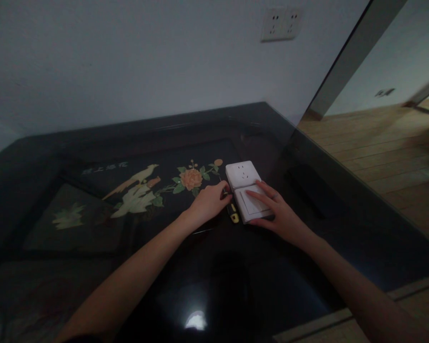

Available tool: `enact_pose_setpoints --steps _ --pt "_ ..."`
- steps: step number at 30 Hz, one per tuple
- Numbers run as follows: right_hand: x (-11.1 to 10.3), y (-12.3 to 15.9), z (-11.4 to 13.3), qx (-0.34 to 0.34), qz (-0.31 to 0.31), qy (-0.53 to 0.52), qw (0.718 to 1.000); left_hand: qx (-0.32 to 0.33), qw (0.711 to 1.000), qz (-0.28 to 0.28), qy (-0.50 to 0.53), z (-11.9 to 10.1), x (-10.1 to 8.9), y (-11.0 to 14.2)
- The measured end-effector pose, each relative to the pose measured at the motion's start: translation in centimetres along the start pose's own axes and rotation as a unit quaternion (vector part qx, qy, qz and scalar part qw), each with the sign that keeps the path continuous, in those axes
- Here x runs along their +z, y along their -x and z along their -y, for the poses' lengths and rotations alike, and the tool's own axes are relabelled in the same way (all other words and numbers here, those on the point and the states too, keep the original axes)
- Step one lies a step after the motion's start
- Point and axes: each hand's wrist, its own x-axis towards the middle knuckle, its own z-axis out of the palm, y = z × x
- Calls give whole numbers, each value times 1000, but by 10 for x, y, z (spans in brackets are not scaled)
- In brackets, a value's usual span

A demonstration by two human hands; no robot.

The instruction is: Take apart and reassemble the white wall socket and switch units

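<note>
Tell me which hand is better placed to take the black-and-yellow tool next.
Left, I'd judge: the left hand is right at the tool, while the right hand rests on the white switch. The left's grip is unclear.

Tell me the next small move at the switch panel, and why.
I'd steady the switch panel with the right hand before moving the left. The right's spread fingers already rest on it, while the left's curled fingers work close by its left side, near a yellow-and-black tool. What they pinch, if anything, is too dark to tell.
</note>
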Motion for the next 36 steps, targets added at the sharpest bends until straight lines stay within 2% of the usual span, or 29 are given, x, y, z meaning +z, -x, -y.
enact_pose_setpoints --steps 6,10,15,19,22,24,27,31,33,36 --pt "-1 0 -1 -4 -6 3 1000 13 1000 -14 6 5 2 7" --pt "0 1 -1 -2 -8 4 1000 18 999 -49 1 9 0 23" --pt "-1 2 -2 -11 -24 9 1000 41 994 -101 1 28 -7 69" --pt "-13 0 4 -31 -75 19 997 94 990 -107 -10 54 -14 113" --pt "-21 -4 19 -59 -122 21 991 144 983 -108 -28 71 -22 136" --pt "-18 -7 36 -88 -132 18 987 179 977 -111 -46 79 -28 145" --pt "0 -12 72 -145 -96 3 985 223 966 -113 -71 87 -35 153" --pt "48 -24 118 -231 -3 -15 973 275 950 -106 -103 92 -35 159" --pt "73 -31 131 -266 27 -15 964 299 941 -101 -120 93 -30 161" --pt "100 -39 134 -309 47 0 950 333 928 -87 -142 94 -20 161"
